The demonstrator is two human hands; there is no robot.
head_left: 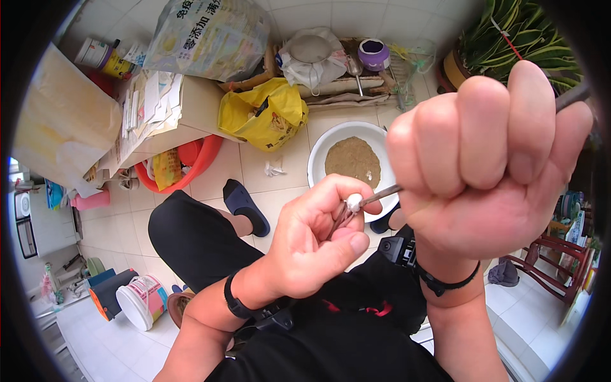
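My left hand (318,242) pinches thin brown rods and a small white lump (354,202) that sits around them, just left of my right hand. My right hand (477,165), large and close to the camera, is curled in a fist around a dark, slender stick (569,95). The stick's upper end sticks out at the upper right, and a thinner length runs down-left to the white lump. Beyond both hands, a white basin (321,143) on the floor holds brown granular material; my right hand hides part of it.
Around me are a yellow bag (273,121), a red tub (203,165), a cabinet with papers (153,102), a purple jar (373,56), a potted plant (509,44), a white bucket (137,305) and a wooden chair (554,267). My slippered foot (245,207) stands on floor tiles.
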